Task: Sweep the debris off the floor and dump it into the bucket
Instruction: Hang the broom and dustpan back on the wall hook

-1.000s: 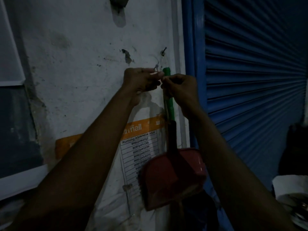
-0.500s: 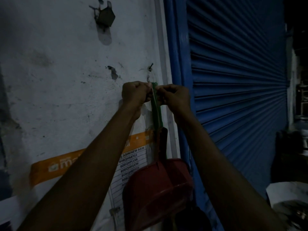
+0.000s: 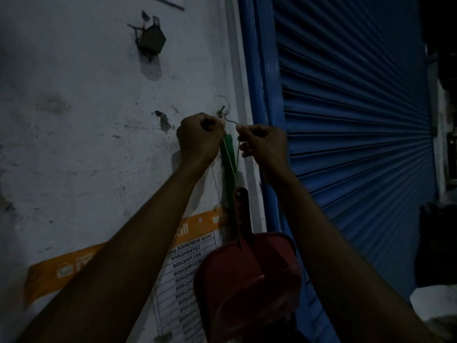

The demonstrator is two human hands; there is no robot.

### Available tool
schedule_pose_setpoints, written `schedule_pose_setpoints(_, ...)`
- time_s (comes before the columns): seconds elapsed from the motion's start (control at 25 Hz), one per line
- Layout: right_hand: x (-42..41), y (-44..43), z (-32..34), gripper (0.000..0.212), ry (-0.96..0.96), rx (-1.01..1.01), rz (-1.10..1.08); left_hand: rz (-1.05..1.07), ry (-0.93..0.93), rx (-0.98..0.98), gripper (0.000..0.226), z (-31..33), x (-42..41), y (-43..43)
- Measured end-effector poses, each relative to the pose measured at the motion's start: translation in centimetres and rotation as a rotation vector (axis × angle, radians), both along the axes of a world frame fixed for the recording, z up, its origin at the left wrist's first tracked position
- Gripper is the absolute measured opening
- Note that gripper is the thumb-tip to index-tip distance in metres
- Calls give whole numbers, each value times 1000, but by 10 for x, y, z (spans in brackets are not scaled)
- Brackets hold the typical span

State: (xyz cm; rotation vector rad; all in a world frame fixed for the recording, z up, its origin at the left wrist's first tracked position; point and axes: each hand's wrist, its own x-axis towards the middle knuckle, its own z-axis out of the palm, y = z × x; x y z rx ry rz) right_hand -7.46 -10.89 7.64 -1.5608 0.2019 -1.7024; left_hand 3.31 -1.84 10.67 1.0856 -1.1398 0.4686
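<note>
Red dustpan (image 3: 247,280) hangs below nail (image 3: 221,110); both hands pinch string (image 3: 231,163).

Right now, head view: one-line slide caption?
Both hands, left hand and right hand, work a string loop at a wall nail, green-handled broom and red dustpan hanging below.
</note>
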Motion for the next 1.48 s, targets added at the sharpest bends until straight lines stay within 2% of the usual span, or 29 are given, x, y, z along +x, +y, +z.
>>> schedule_pose_setpoints(0.36,4,-10,6,16,-70,-136,-136,167,-48,-161,20,2,2,-17)
schedule_pose_setpoints(0.56,13,-12,28,19,-186,-157,-211,196,-67,-215,24,22,0,-20)
schedule_pose_setpoints(0.72,27,-21,53,26,-123,-129,-274,296,-37,-170,25,43,2,-28)
schedule_pose_setpoints(0.92,42,-25,58,23,29,-239,-467,376,7,-7,22,57,8,-27)
schedule_pose_setpoints(1.04,45,-29,45,21,79,-255,-432,417,-67,104,23,46,5,-23)
schedule_pose_setpoints(1.24,36,-23,21,25,98,-318,-419,545,-220,157,21,25,2,-18)
schedule_pose_setpoints(1.36,31,-12,7,23,52,-339,-481,543,-249,108,23,8,0,-9)
schedule_pose_setpoints(1.48,31,3,-12,22,25,-361,-488,680,-349,-7,22,-22,0,13)
